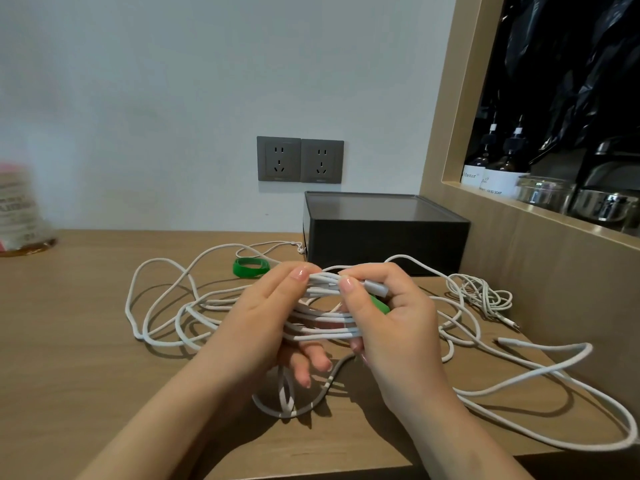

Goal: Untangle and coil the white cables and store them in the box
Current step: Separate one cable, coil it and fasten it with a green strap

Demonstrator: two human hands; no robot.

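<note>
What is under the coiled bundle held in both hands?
Visible: loose white cable loops lying on the wooden table. The left hand and right hand hide whatever lies straight below the bundle.

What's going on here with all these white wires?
A person is tidying cables. The left hand and right hand grip a coil of white cable above the table; the right hand also holds a green tie. More loose cable sprawls across the table, a second green tie lies beyond the hands, and the black box stands behind.
</note>
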